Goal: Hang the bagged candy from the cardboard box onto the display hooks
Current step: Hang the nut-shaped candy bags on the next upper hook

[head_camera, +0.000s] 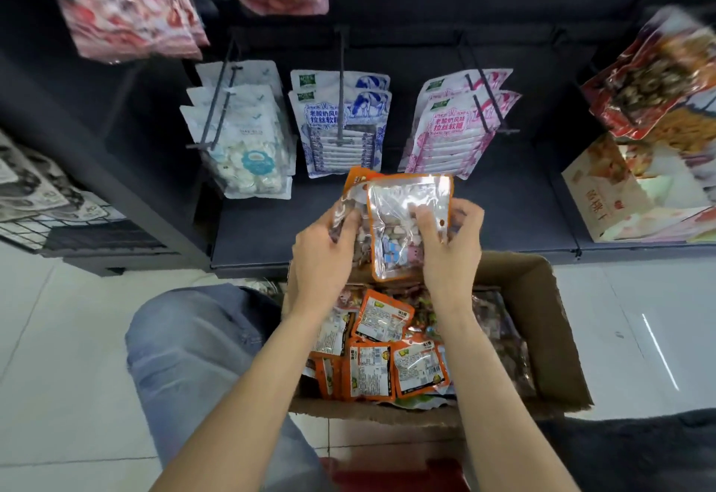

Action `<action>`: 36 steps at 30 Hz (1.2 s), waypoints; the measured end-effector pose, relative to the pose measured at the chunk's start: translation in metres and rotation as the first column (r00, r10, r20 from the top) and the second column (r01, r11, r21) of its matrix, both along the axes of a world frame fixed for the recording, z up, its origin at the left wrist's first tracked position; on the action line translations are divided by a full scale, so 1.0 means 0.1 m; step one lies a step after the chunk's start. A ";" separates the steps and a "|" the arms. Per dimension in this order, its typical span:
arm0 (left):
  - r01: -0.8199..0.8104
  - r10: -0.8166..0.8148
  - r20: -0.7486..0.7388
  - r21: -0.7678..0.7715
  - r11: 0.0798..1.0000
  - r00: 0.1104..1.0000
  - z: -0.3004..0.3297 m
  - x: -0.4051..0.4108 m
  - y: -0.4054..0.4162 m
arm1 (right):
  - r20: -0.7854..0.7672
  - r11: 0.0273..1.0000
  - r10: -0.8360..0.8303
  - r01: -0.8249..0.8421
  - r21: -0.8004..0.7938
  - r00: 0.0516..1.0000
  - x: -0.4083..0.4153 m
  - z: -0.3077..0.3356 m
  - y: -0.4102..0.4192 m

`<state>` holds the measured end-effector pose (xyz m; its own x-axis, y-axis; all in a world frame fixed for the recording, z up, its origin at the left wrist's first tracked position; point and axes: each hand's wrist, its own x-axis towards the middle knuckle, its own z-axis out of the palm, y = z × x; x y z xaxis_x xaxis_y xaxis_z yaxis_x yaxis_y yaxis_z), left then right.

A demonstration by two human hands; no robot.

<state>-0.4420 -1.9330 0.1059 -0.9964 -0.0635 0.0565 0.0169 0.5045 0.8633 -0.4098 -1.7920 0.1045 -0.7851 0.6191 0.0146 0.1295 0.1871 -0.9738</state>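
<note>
Both forearms reach up from the frame's bottom over the cardboard box (542, 321), left hand (323, 251) and right hand (451, 247) pinching a candy bag (407, 216) at centre: light, slick, crinkly film, probably best gripped near its hang hole.

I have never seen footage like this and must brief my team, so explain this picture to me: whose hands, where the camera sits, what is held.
There is no machine here. One camera, worn on a person's head, looks down at their two bare hands. The left hand and the right hand each have a grip on the clear orange-edged candy bags they hold up together. Below them, on the pale floor, stands an open cardboard box with more such bags inside. Beyond it is a dark display rack whose hooks already carry white, blue and pink packets. The person's knee in jeans shows at the left.
</note>
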 end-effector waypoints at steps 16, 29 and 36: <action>-0.057 0.052 -0.054 -0.100 0.993 0.997 0.30 -0.13 -0.62 | -0.081 0.967 0.197 -0.180 0.180 0.977 -0.05 0.41 0.31; -0.082 0.090 -0.035 0.188 0.979 0.995 0.99 -0.37 -0.61 | -0.055 0.360 0.573 -0.191 0.913 0.818 -0.93 1.27 -0.22; -0.201 0.250 -0.196 0.240 0.950 0.948 1.35 -0.63 -0.70 | -0.101 0.599 0.297 -0.102 0.794 0.950 -1.29 1.75 -0.50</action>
<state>-0.5052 -2.0030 0.2404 -0.9182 -0.3201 0.2335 0.1270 0.3204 0.9387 -0.5384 -1.8415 0.2794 -0.8047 0.1270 0.5800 -0.1845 0.8750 -0.4475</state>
